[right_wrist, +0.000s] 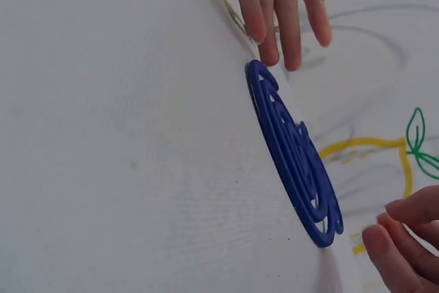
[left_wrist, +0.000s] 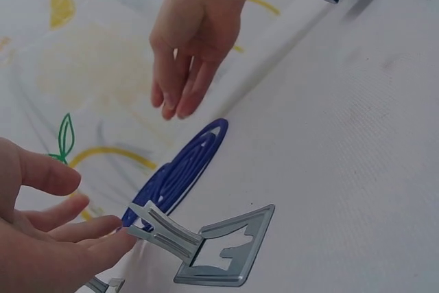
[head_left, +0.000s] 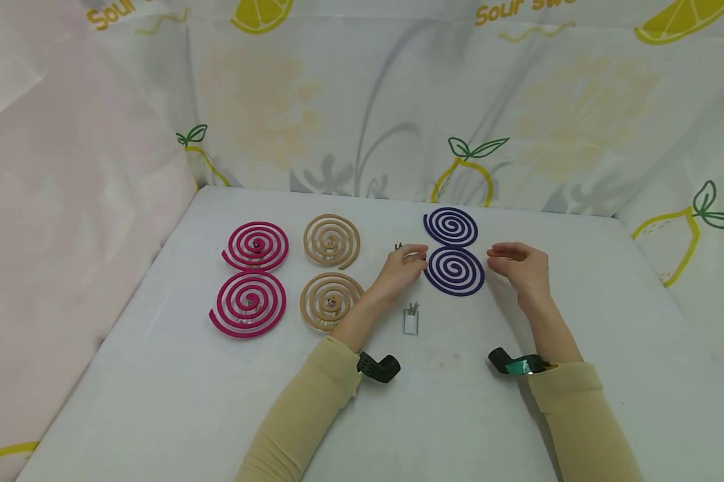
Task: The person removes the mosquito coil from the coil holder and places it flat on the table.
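A white worktop [head_left: 452, 428] stands before pale cloth [head_left: 362, 80] printed with lemons. On its left, a touching pair of magenta spiral coils [head_left: 258, 271] lies beside a tan spiral coil [head_left: 331, 241] and a nearer tan coil [head_left: 332, 302]; bits of metal show through their gaps, so stands probably prop them. To the right, a far dark-blue spiral coil [head_left: 451, 226] meets a near dark-blue spiral coil [head_left: 455, 269], with no stand visible beneath either. Grouping by colour seems deliberate. A silver metal stand with raised prongs [head_left: 411, 321] lies nearer the person, and another small metal stand [head_left: 399, 247] is partly hidden by the left hand [head_left: 400, 269]. That hand's fingers extend, relaxed and holding nothing, beside the near blue coil; contact is unclear. The right hand [head_left: 526, 273], also holding nothing, hovers just apart opposite, fingers loosely bent inward. Both forearms, in beige sleeves [head_left: 304, 408], reach forward, apparently framing that coil.
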